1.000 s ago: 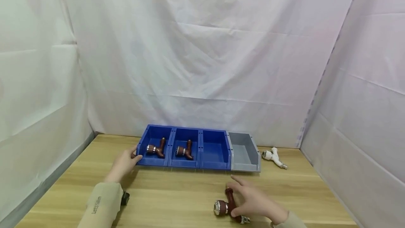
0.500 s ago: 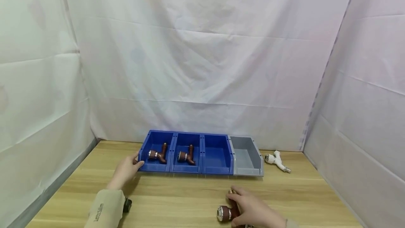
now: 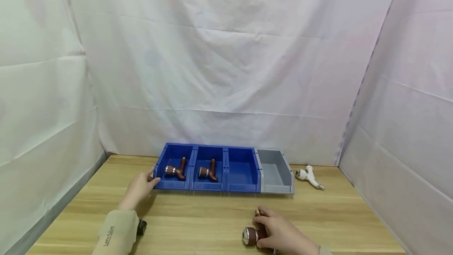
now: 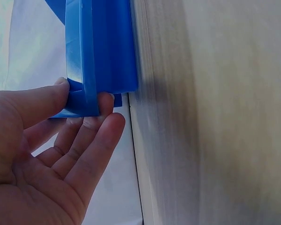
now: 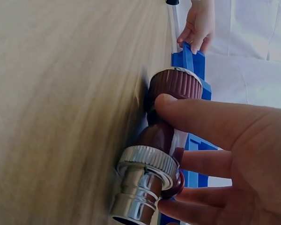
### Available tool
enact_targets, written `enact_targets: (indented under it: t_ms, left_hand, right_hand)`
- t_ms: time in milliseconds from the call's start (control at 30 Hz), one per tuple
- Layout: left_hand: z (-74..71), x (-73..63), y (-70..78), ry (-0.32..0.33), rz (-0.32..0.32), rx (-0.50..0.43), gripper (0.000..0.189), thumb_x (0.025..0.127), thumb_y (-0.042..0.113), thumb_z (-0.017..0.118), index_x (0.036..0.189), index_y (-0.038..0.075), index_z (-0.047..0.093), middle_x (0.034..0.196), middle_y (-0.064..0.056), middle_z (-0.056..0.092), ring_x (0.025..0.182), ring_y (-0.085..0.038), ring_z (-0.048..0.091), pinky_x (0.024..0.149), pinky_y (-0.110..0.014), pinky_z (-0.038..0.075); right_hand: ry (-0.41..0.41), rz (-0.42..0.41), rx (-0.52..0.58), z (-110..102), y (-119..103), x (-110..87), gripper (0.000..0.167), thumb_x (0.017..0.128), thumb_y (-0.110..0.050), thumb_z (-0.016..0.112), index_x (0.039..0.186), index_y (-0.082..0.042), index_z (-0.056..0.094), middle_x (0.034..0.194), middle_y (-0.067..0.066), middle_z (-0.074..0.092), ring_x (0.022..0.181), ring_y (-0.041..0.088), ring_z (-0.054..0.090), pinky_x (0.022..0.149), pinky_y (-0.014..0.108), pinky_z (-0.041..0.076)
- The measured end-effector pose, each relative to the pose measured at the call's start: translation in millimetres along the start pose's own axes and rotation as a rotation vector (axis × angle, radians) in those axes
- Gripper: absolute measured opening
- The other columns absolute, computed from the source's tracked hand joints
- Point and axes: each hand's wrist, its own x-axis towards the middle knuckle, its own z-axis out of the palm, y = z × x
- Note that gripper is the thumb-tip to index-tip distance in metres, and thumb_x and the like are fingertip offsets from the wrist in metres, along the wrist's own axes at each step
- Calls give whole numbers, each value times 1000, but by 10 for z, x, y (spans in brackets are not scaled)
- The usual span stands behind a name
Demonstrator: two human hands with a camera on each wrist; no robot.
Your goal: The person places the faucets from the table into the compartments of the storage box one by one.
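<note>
A dark red-brown faucet (image 5: 161, 133) with a ribbed knob and silver threaded end is at the table's front. My right hand (image 3: 283, 233) holds it, thumb by the knob and fingers around the far side. Part of its body is hidden behind that hand in the head view. At the left end of the bin row, my left hand (image 4: 51, 140) pinches the rim of the blue bin (image 4: 82, 56) between thumb and fingers. Two similar brown faucets lie in the blue bins, one faucet (image 3: 175, 169) in the leftmost and another faucet (image 3: 209, 170) beside it.
Right of these come a third blue bin (image 3: 242, 168) and a grey bin (image 3: 274, 172), joined in one row. A white faucet (image 3: 310, 177) lies on the wooden table (image 3: 198, 223) right of the grey bin. White cloth (image 3: 226, 70) encloses the back and sides.
My right hand has closed around the brown faucet at the front, its fingers first hovering over it. The left hand stays at the bin's edge. The head view has shifted slightly.
</note>
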Motion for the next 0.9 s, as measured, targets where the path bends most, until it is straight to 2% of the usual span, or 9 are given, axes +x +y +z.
enact_targets:
  t_ms: [267, 600, 900]
  left_hand:
    - [-10, 15, -9, 9, 5, 14, 56, 95, 11, 60, 141, -14, 37, 79, -9, 61, 55, -17, 52, 54, -34, 43]
    - [-3, 15, -29, 20, 14, 13, 56, 95, 12, 61, 141, -11, 39, 79, -9, 62, 56, -17, 53, 56, -35, 43]
    - [1, 9, -22, 10, 9, 27, 56, 95, 12, 61, 140, -12, 40, 79, -9, 61, 57, -17, 53, 57, -35, 43]
  right_hand:
    - [24, 26, -3, -15, -45, 4, 54, 76, -34, 80, 121, -6, 68, 143, 25, 43, 125, 43, 47, 94, 52, 44]
    - [85, 11, -56, 1, -88, -10, 38, 76, -33, 80, 107, -12, 74, 137, 26, 49, 119, 42, 53, 93, 53, 45]
    - [59, 36, -20, 47, -85, -43, 36, 77, -36, 80, 105, -14, 76, 138, 27, 47, 118, 44, 52, 90, 55, 46]
